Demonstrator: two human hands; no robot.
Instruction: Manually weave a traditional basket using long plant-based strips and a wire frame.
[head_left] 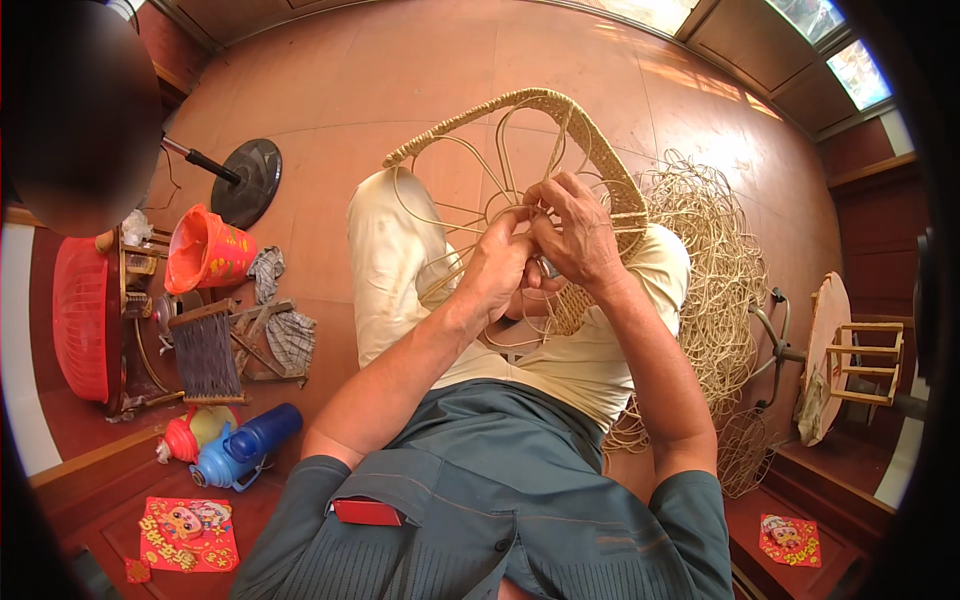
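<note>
A half-woven basket [607, 160] of tan cord rests across my lap, its braided band curving away from me over both knees. Thin looped strands spread across its open middle. My left hand [497, 262] and my right hand [573, 232] meet at the inner strands, fingers pinched close together. Both are closed on the cord [507, 192] there; the exact spot between the fingertips is partly hidden by the knuckles. More woven cord shows just below my right hand, between my thighs.
A large heap of loose cord [715, 270] lies on the floor by my right leg. Left stand a red bucket [205, 250], a small folding stool [207, 352], a blue flask [262, 430] and a round black base [247, 184]. A round-topped stool [826, 360] is at far right.
</note>
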